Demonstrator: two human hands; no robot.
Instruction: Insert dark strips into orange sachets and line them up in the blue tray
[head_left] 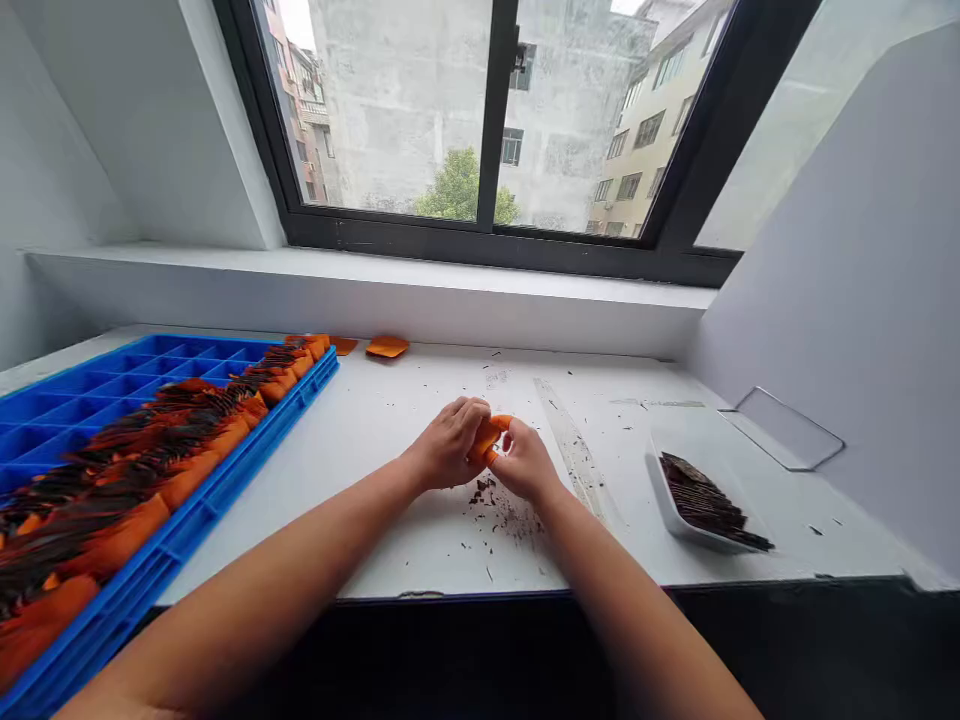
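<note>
Over the middle of the white table, my left hand [454,442] is closed around a small orange pouch [489,436]. My right hand [525,460] pinches the pouch's other side, thumb and fingers curled at its edge. What lies inside the pouch is hidden by my fingers. Beneath both hands, dark crumbs [504,505] are scattered on the tabletop. To the right stands a clear plastic tub [675,515] with a stack of thin dark brown strips [705,500] in it.
A blue compartment tray [247,440] at the left holds rows of orange pouches [195,480] with dark strips sticking out. Two flat orange pieces lie near the back, one an orange pouch [388,347]. A bent wire frame [787,430] rests at the right wall. The window [480,235] is behind.
</note>
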